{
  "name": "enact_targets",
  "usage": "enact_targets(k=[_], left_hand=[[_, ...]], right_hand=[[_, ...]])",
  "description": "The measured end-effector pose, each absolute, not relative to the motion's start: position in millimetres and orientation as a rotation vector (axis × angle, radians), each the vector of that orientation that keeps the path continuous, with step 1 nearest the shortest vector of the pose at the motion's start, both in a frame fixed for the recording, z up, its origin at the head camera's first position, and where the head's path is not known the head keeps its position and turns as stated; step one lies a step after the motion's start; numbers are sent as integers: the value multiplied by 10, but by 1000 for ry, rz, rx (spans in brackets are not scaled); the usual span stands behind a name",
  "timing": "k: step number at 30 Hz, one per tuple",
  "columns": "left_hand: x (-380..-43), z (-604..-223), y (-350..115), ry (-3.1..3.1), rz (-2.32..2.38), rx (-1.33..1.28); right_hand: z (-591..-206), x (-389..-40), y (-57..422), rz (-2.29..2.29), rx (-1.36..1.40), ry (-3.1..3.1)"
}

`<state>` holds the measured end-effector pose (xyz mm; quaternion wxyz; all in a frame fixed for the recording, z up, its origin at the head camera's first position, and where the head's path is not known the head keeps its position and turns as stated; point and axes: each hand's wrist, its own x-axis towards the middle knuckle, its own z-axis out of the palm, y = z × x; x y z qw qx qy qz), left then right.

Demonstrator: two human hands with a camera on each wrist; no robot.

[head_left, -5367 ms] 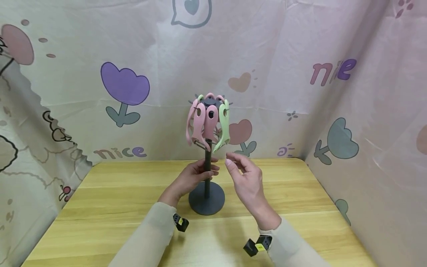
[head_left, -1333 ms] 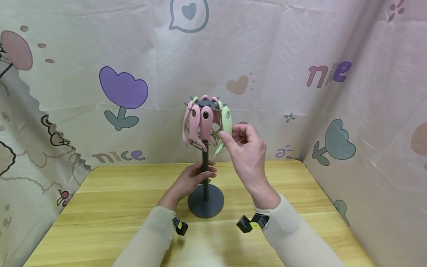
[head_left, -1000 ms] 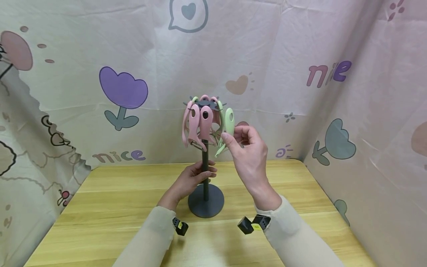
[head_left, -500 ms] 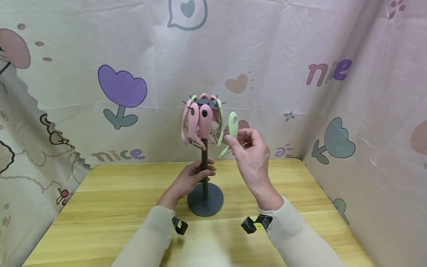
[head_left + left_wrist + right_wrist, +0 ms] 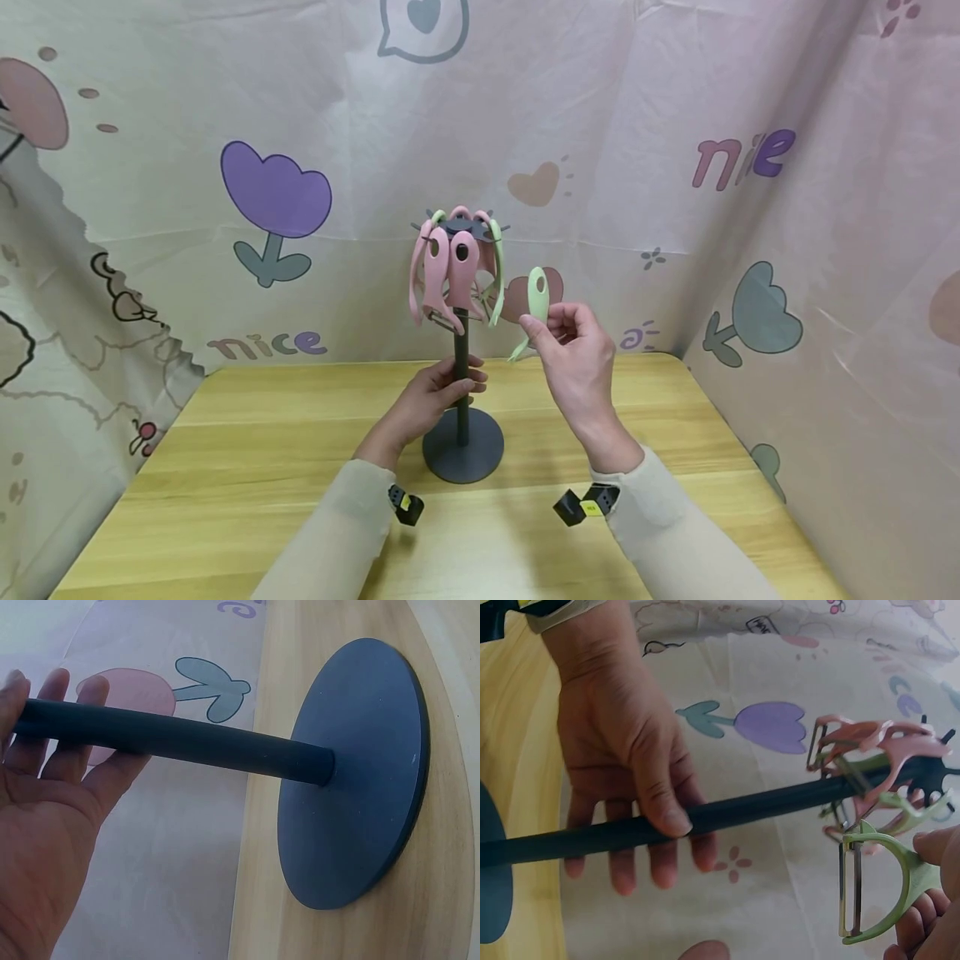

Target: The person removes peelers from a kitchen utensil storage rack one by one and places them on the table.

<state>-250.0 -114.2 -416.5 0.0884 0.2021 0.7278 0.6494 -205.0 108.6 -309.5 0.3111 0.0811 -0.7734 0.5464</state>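
A dark stand (image 5: 462, 343) with a round base stands upright on the table, pink peelers (image 5: 463, 275) hanging from its hooked top. Another green peeler (image 5: 498, 283) hangs on its right side. My left hand (image 5: 420, 404) grips the pole above the base, thumb in front and fingers behind, as the left wrist view also shows on the pole (image 5: 187, 742). Clear of the rack on the right, my right hand (image 5: 581, 354) pinches a light green peeler (image 5: 537, 292) with its holed handle end up. The right wrist view shows this peeler's metal blade (image 5: 855, 889) and green frame.
The wooden table (image 5: 247, 467) spreads under the stand's round base (image 5: 463, 462). Printed cloth (image 5: 375, 167) hangs behind and along both sides. Short hooks stick out around the rack's top (image 5: 461, 225).
My right hand, near the rack at first, took hold of the green peeler, drew it off its hook and moved it right and slightly down. My left hand stayed on the pole.
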Motion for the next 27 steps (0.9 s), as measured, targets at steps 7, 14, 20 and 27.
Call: enact_targets(k=[7, 14, 20, 27], left_hand=[[-2494, -4167, -1140, 2173, 1931, 602], [-2495, -4160, -1133, 2186, 1927, 581], [-2496, -4150, -1122, 2193, 1930, 573], [-2504, -4167, -1126, 2200, 1922, 581]], right_hand=[[-3254, -2116, 1141, 1415, 151, -2097], [-3446, -2224, 1184, 1373, 87, -2129], [-3637, -2331, 1218, 1331, 23, -2194], [-3848, -2417, 1239, 1268, -25, -2284]])
